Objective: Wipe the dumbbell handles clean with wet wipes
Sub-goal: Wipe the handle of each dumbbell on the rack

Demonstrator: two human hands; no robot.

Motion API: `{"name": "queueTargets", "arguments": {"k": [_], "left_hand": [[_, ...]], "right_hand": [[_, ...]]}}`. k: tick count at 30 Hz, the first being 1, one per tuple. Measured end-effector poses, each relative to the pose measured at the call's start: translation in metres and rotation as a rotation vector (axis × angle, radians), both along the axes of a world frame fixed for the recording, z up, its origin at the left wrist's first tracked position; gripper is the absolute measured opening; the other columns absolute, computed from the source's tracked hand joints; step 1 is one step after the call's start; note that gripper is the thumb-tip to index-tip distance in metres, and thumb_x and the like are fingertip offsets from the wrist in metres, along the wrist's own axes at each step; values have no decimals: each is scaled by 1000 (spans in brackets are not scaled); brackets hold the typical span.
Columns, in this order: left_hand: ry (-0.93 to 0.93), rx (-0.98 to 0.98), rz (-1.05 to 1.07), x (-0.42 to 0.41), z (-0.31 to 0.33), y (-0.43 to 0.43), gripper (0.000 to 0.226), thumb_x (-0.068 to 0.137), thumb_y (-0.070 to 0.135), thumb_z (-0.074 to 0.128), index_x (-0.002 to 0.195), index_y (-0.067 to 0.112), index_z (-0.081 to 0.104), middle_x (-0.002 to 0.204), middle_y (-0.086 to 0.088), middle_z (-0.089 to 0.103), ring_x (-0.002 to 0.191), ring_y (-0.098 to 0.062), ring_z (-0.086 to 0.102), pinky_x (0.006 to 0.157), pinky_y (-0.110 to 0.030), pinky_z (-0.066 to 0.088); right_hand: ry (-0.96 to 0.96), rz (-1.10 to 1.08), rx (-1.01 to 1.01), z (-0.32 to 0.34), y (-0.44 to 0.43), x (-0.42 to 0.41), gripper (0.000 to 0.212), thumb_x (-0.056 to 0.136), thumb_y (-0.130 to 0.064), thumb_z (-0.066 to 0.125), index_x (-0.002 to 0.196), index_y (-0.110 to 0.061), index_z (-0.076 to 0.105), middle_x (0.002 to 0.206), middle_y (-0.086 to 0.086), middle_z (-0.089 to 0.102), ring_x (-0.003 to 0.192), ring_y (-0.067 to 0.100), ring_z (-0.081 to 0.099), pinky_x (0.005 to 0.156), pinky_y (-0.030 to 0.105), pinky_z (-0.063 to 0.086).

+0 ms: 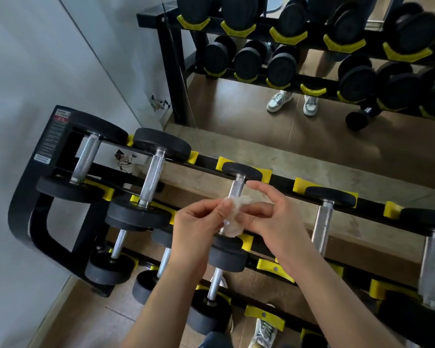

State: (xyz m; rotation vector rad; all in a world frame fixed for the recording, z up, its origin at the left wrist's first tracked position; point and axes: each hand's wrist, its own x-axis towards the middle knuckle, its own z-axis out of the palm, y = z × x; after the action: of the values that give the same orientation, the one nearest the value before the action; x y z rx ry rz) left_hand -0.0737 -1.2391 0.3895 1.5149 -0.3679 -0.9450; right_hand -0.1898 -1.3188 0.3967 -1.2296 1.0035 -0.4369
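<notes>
Shiny knurled metal dumbbell handle [237, 189]

White crumpled wipe [236, 217] against a silver knurled handle [237, 189], matte black dumbbell heads [241, 171] sitting in bright yellow cradles [301, 184] on a black rack [28, 187], brown tiled floor [299, 136], pale grey wall [48, 59], white-and-grey sneakers [279, 100] mirrored.

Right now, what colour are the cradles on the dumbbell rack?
Yellow cradles, seen in the head view.

Pale grey wall [35, 59] at left, scuffed low down, meets a large mirror [236, 109]; brown tiled floor [86, 317] below; black steel rack [18, 214] with yellow cradles [303, 184] stands along the mirror.
</notes>
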Motion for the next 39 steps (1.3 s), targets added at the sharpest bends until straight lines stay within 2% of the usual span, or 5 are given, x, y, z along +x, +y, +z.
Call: {"name": "queueTargets", "arguments": {"k": [7,13,25,35,39], "left_hand": [[116,27,163,2,-4,-14,28,94,30,56,81,6,64,79,-12,70,74,-22,67,70,-31,57],[130,-18,146,15,-4,-15,23,97,24,51,86,6,62,74,-5,65,69,-16,61,67,-29,54],[100,16,-175,26,-24,-13,40,76,34,69,105,9,58,88,-11,68,77,-22,67,71,-35,57],[-4,206,-384,42,-52,-7,11,82,12,73,92,16,74,82,-8,74,70,-16,68,63,-24,53],[-211,262,-330,43,-61,-11,6,79,22,76,79,16,75,69,-3,72,63,-12,64,61,-25,52]], "right_hand": [[23,-311,-351,-21,6,5,28,81,-1,72,96,-25,70,85,-7,74,82,6,71,71,21,56],[-246,-447,400,-27,-1,0,25,94,1,52,106,-15,66,86,5,68,87,20,70,65,28,51],[91,99,-152,-38,-8,17,12,86,-22,69,96,-28,73,88,-12,74,83,5,69,75,24,56],[-265,-213,509,-61,-18,18,33,91,14,38,78,-7,60,71,12,64,57,18,62,47,23,50],[-277,-106,468,-64,-21,19,19,94,-1,48,102,0,66,95,14,72,88,26,70,77,34,58]]}}
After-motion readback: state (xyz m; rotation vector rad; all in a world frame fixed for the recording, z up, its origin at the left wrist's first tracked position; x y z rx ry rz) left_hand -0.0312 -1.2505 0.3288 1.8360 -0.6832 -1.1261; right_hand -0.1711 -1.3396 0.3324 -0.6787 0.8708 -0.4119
